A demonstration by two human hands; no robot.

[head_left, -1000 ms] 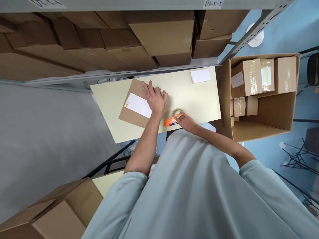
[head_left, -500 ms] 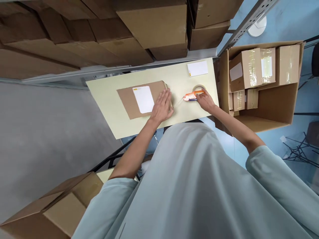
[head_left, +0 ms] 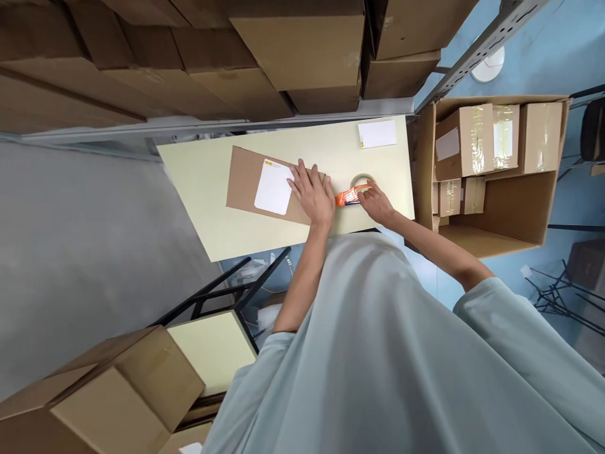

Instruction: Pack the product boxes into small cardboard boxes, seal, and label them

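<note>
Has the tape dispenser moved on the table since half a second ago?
Yes. The tape dispenser in the right hand has moved left, away from the open carton and toward the flat parcel.

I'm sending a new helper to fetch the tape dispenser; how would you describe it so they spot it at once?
Start at the pale yellow table below the shelves of cartons. The flat brown parcel lies on it under the left hand, and just right of that the right hand grips the tape dispenser. It is the only bright orange thing there, carrying a tan roll.
</note>
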